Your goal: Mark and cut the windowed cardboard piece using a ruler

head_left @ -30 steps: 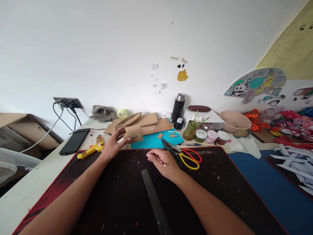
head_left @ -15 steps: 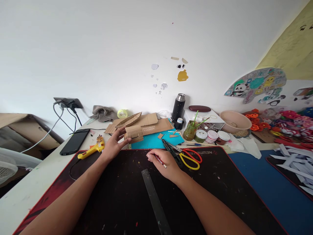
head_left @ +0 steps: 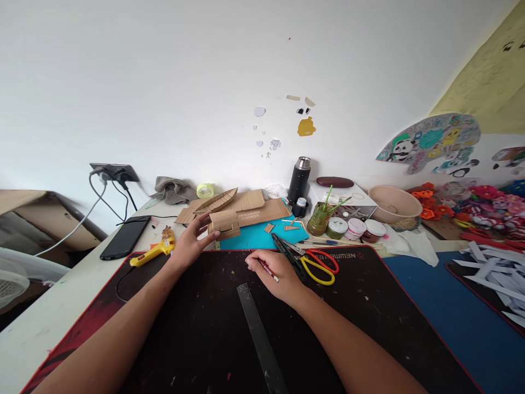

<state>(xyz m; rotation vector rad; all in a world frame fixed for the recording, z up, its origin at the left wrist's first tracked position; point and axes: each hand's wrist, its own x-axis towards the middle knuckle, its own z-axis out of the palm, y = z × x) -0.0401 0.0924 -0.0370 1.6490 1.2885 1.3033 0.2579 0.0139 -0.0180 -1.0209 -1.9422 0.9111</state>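
My left hand [head_left: 191, 242] reaches to the far edge of the black desk mat [head_left: 197, 328] and grips a small cardboard box-like model [head_left: 224, 224] between thumb and fingers. My right hand [head_left: 275, 272] rests on the mat, fingers closed round a thin red pencil [head_left: 268, 270]. A dark metal ruler [head_left: 259, 336] lies on the mat just below the right hand. A cardboard boat shape [head_left: 216, 201] sits on flat cardboard sheets [head_left: 262, 208] behind the model.
A yellow glue gun [head_left: 152, 251] and a black phone [head_left: 125, 236] lie left of my left hand. Red and yellow scissors [head_left: 318, 264], black pliers [head_left: 287, 249], a teal cutting mat [head_left: 262, 234], paint jars [head_left: 348, 227], a black flask [head_left: 299, 179] and a bowl [head_left: 394, 203] crowd the right.
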